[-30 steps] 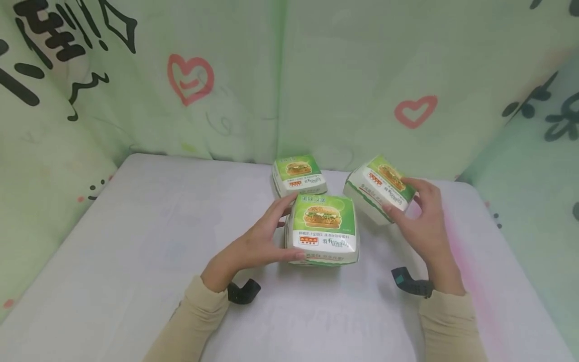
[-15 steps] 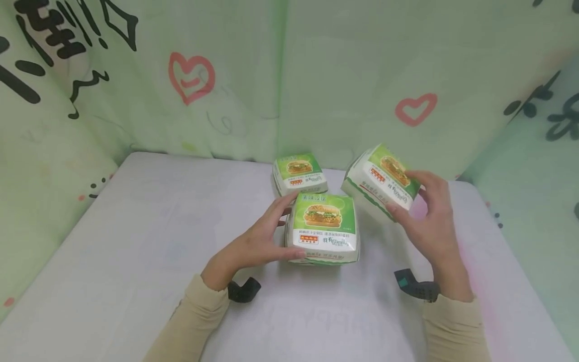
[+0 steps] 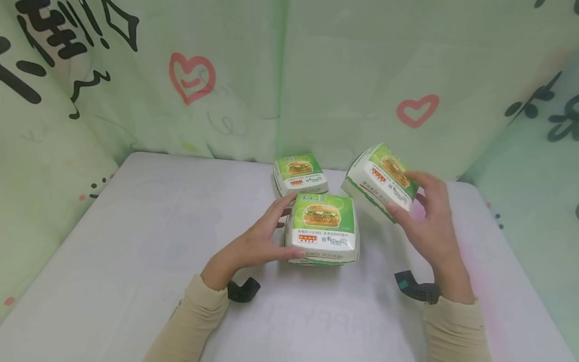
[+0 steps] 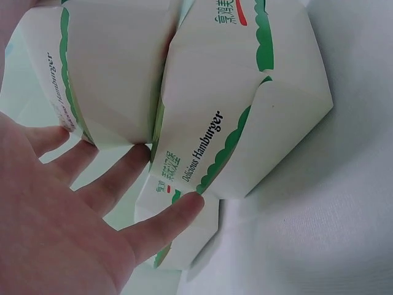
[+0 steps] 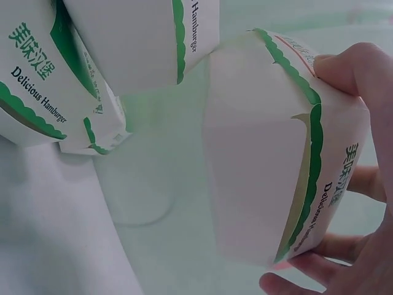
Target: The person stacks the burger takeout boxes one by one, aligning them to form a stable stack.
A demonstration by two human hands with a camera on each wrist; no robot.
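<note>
With thumb in front and fingers round the back left, my left hand (image 3: 253, 242) holds a green and white hamburger box (image 3: 323, 221) at mid-table. In the left wrist view this box sits on top of a lower hamburger box (image 4: 239, 117), largely hidden from the head view. My right hand (image 3: 428, 218) grips another hamburger box (image 3: 384, 178) by its right end, thumb at the front. That box is tilted and raised off the table. Behind the stack, a further hamburger box (image 3: 300, 173) rests on the table.
A white-covered table (image 3: 149, 226) carries the boxes. Green drapes (image 3: 316, 75) with hearts and dark lettering hang behind it and on both sides, close to its back edge. Black wrist devices (image 3: 244, 290) are strapped below both hands.
My right hand has lifted its box slightly up and to the right, then stayed nearly still. The left hand and the other boxes keep their places.
</note>
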